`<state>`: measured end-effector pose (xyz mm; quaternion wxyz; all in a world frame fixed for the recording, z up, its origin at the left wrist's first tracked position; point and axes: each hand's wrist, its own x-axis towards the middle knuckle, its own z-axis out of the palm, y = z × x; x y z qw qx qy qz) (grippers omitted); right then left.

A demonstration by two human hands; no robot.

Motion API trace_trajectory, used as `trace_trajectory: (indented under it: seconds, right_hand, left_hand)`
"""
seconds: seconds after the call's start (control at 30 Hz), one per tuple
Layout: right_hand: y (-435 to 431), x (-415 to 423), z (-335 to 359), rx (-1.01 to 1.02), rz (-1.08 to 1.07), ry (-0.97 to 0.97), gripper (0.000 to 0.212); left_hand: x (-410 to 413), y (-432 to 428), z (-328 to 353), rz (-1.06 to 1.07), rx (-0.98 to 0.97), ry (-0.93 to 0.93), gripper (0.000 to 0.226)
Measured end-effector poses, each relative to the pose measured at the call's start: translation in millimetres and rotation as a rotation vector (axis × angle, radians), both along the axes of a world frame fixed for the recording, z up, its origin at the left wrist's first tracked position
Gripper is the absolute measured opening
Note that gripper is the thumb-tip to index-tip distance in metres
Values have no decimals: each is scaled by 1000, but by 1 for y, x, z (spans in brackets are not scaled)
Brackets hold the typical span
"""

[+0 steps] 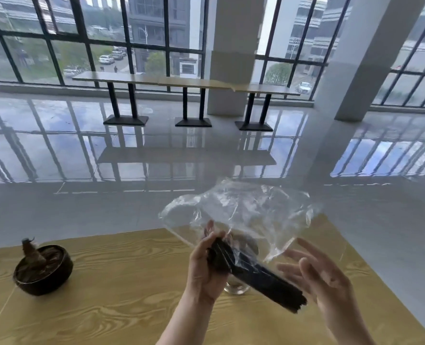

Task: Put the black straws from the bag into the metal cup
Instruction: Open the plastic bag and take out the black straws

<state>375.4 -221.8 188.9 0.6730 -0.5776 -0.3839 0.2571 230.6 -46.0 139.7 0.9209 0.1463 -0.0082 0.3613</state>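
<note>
One tight bundle of black straws (261,275) slants in the air above the table (106,282), its upper end gripped in the left hand (206,267) together with a fold of the clear bag (244,210), which billows up behind; the right hand (323,277) hovers beside the lower end, fingers spread, holding nothing; the metal cup (235,288) stands just below, mostly hidden. Likely risks: clinging film could drag straws askew; a loosened grip could fan them past the rim; a knock could tip the cup. A dark bowl (44,270) sits well apart.

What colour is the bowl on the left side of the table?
Dark brown, almost black. The bowl shows clearly in the head view, the only one.
</note>
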Motion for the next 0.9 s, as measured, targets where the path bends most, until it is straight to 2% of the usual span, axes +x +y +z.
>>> trace_trajectory:
  seconds: [0.1, 0.23, 0.43, 0.67, 0.9]
  right_hand:
    - [-20, 13, 10, 44, -156, -63, 36]
    - [-44, 32, 23, 81, -224, -179, 32]
    - [-63, 65, 29, 33, -264, -276, 24]
    - [-68, 78, 36, -25, -329, -287, 20]
    - [-42, 78, 60, -110, -299, -319, 21]
  left_hand:
    - [33, -21, -11, -54, -123, 179, 34]
    - [77, -52, -20, -118, -302, 229, 36]
    - [117, -79, -22, -227, -525, 319, 67]
    - [135, -89, -20, -263, -574, 355, 79]
    - [137, -83, -17, -268, -600, 261, 78]
